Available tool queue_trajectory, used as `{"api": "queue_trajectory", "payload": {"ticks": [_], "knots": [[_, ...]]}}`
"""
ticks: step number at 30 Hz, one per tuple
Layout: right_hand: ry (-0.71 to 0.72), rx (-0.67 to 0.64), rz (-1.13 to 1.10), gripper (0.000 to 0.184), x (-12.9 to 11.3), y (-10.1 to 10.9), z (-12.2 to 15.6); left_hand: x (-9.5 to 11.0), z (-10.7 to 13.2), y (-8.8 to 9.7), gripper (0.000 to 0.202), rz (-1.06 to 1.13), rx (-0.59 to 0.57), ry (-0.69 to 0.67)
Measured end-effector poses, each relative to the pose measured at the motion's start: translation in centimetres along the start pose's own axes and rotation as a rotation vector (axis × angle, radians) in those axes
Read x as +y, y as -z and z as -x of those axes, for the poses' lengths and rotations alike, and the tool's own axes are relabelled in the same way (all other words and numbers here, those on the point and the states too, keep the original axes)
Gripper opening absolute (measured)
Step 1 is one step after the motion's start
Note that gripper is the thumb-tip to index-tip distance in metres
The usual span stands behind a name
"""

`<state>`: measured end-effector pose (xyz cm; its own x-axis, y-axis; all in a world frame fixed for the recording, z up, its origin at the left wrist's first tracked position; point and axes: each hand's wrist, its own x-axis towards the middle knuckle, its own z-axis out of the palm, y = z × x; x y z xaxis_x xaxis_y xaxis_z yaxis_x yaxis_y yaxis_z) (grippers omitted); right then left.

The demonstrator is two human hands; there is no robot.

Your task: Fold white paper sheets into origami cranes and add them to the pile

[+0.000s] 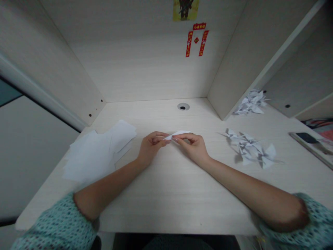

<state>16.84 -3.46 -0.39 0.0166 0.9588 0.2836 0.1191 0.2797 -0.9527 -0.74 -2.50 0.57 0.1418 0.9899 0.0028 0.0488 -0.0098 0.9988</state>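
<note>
A small folded piece of white paper [179,133] is held just above the middle of the desk, between both hands. My left hand [153,145] pinches its left end between thumb and fingers. From the other side, my right hand [194,145] grips it with thumb and index finger, covering part of the lower edge. The exact shape of the fold is too small to make out. Loose white paper sheets [96,152] lie overlapping to the left of my left hand. Several folded paper cranes [249,147] sit to the right of my right hand.
Another heap of folded white paper pieces [252,102] lies farther back, beside the upright partition [234,69]. A phone-like flat object [312,144] rests at the right. A round cable hole [183,106] is set near the back panel, which carries red stickers [196,40].
</note>
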Motion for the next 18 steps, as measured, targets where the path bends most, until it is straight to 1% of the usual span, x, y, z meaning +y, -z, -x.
{"api": "queue_trajectory", "payload": {"ticks": [3, 7, 12, 18], "knots": [[0.022, -0.004, 0.016, 0.014, 0.09, 0.07, 0.04, 0.12, 0.00, -0.04, 0.040, 0.022, -0.009, 0.021], [0.032, 0.000, 0.015, 0.013, -0.08, -0.01, 0.08, 0.19, 0.03, -0.13, 0.034, 0.065, -0.008, 0.032], [0.031, 0.001, -0.016, 0.011, -0.51, -0.14, 0.16, 0.11, 0.11, -0.19, 0.029, 0.070, 0.052, 0.037], [0.025, 0.026, -0.019, 0.011, -0.42, -0.18, 0.22, 0.19, 0.13, -0.24, 0.026, 0.057, 0.053, 0.036]]}}
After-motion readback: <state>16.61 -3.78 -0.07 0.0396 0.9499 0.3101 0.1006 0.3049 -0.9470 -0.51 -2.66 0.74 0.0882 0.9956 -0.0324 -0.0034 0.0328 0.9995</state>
